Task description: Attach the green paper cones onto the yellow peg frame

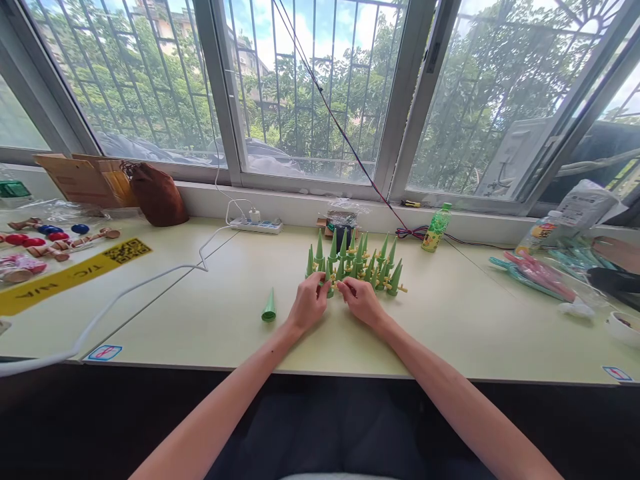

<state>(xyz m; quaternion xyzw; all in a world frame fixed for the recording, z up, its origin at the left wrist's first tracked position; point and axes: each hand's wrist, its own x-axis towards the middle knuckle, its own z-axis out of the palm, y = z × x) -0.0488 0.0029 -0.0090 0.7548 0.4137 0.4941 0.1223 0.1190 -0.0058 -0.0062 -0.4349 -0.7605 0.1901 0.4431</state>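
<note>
Several green cones [395, 279] with small yellow pieces stand upright in a close group on the pale table. At the group's front left, my left hand [311, 297] has its fingers closed round a green cone. My right hand [361, 300] is closed in a pinch just to the right of it, at a small yellow piece [335, 285] beside that cone. The fingertips cover part of both. One separate green cone [269, 307] stands to the left of my left hand, its dark open end facing me.
A green bottle [437, 227] and a power strip [257, 226] stand near the window. A white cable [140, 283] crosses the left side. Wooden toys [50, 250] lie far left; plastic bags [540, 275] and a white bowl [625, 328] are at the right.
</note>
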